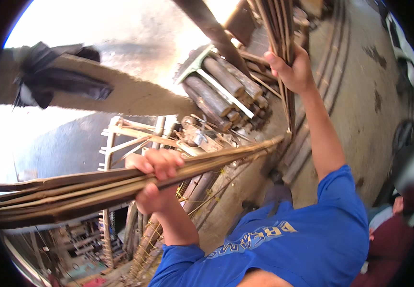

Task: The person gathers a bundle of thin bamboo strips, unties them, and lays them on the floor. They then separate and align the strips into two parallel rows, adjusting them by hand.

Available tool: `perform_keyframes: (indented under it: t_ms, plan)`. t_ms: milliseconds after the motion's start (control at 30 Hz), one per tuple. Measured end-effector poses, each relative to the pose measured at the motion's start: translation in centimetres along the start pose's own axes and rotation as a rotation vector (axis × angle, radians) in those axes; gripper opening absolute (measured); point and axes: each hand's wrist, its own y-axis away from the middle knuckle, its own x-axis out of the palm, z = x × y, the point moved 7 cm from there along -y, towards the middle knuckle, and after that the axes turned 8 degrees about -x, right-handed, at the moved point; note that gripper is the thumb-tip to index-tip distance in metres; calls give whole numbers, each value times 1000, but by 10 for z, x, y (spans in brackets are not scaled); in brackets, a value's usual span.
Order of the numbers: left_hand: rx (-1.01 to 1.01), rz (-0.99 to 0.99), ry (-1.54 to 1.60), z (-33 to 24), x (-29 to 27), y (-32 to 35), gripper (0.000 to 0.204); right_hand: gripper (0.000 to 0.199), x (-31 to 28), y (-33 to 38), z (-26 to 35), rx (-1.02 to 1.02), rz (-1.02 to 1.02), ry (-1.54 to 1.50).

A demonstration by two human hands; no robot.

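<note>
My left hand [157,174] is closed round a bundle of long, flat brown strips [73,195], thumb below and fingers over the top. This bundle runs from the far left edge to the middle of the view, where it narrows. My right hand [293,69], raised and further away, grips a second bundle of similar strips [276,24] that stands nearly upright. Low down, the two bundles come together in a V; whether they are joined there I cannot tell. The strips look like split bamboo or thin wood.
Cut logs [216,91] lie stacked ahead, a pale green T-shaped piece [223,88] over them. A wooden rack [109,191] stands left. Long poles [333,71] lie along the floor at right. A black plastic bag [63,81] hangs upper left. Another person [393,244] sits lower right.
</note>
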Motion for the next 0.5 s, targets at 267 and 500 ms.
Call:
perform_keyframes:
  t_ms: [267,500]
  plan:
    - [-7,537,104,-101,86,33,22,30,108,-1,-44,132,295,-234]
    - [-70,481,-17,-164,104,77,19,35,211,34,-41,163,437,-220]
